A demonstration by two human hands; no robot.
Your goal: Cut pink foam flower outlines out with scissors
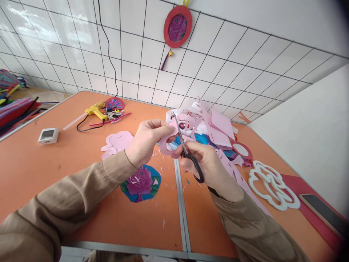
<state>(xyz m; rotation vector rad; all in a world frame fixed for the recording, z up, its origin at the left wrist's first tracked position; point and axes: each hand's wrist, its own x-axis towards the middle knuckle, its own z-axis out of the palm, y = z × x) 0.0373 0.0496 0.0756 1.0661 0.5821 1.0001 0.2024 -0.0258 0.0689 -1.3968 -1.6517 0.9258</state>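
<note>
My left hand (148,140) pinches a curved piece of pink craft sheet (165,145), held up above the table. Black-handled scissors (196,168) are gripped in my right hand (204,160), with the blades pointing up and away across the pink piece. Whether the blades are fully closed is hard to make out. Beneath my left wrist lies a cut fabric piece with a purple flower on blue (140,183), small pink scraps on top of it. Several pink cut shapes (117,142) are stacked just beyond my left sleeve.
A yellow glue gun (96,111), a small white box (48,136) and pliers lie at the back left. Pink sheets (218,127) and scraps pile up at the back right, near white cloud-shaped frames (268,185) and a phone (324,213). A round red ornament (167,31) hangs on the tiled wall.
</note>
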